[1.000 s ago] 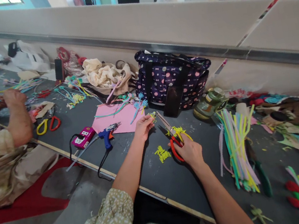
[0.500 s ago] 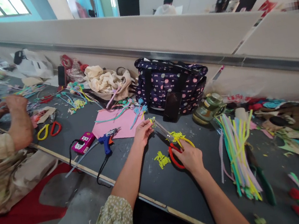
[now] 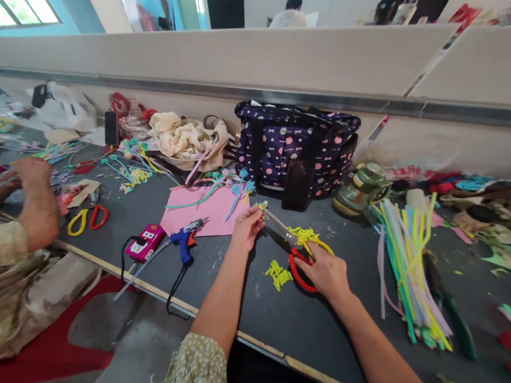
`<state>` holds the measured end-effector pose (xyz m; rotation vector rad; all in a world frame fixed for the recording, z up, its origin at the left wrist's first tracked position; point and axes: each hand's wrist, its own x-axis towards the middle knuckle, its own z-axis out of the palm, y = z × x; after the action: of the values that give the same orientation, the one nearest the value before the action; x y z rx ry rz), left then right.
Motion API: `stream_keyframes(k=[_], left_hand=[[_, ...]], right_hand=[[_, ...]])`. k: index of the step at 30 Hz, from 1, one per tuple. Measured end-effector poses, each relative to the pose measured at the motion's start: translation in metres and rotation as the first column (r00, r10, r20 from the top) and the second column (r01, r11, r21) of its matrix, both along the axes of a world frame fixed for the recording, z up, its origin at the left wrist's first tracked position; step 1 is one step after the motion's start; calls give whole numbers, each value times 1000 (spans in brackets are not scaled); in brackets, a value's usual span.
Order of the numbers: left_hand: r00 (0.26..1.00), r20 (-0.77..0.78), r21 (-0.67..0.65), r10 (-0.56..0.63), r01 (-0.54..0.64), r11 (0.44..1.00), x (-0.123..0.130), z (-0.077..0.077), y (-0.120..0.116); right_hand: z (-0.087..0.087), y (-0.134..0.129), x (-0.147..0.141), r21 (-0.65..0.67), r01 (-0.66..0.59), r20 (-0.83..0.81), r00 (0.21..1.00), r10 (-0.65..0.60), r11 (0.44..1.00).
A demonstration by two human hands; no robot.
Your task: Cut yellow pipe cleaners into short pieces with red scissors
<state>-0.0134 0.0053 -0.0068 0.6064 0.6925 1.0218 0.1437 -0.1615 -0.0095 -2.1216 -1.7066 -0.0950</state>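
Observation:
My right hand (image 3: 328,271) grips a pair of scissors (image 3: 282,227) by its red and yellow loops, the blades pointing up and left. At the blade tips, my left hand (image 3: 246,227) pinches a small yellow-green piece (image 3: 263,206); its exact shape is too small to make out. Under and behind the scissors lies a pile of yellow cut pieces (image 3: 304,234). A second pile of yellow-green strips (image 3: 278,275) sits on the dark table, left of the red loop. Behind my left hand is a pink sheet (image 3: 200,210) with fuzzy stems on it.
A blue glue gun (image 3: 184,242) and a pink power box (image 3: 145,242) lie to the left. A dotted bag (image 3: 297,145) and green jar (image 3: 361,189) stand behind. Bundled pastel stems (image 3: 413,269) lie at right. A co-worker's arm (image 3: 36,202) and spare scissors (image 3: 88,220) are far left.
The whole view has shifted slightly, so the surroundings sit a little lower and to the right. Both hands keep nearly the same place, with the scissors still at the small piece.

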Motion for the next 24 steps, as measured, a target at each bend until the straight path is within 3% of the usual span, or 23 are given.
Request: stream_keyframes(k=[12,24], left_hand=[[999,-7,-19,-47,47,999,-1,-2,0],[996,-5,-28,-85,85,996,-1,2,-1]], right_hand=[[6,0,-1,-11,-3,21,1000,3,1000],[-2,0,3,25,-4,10,1000,3,1000]])
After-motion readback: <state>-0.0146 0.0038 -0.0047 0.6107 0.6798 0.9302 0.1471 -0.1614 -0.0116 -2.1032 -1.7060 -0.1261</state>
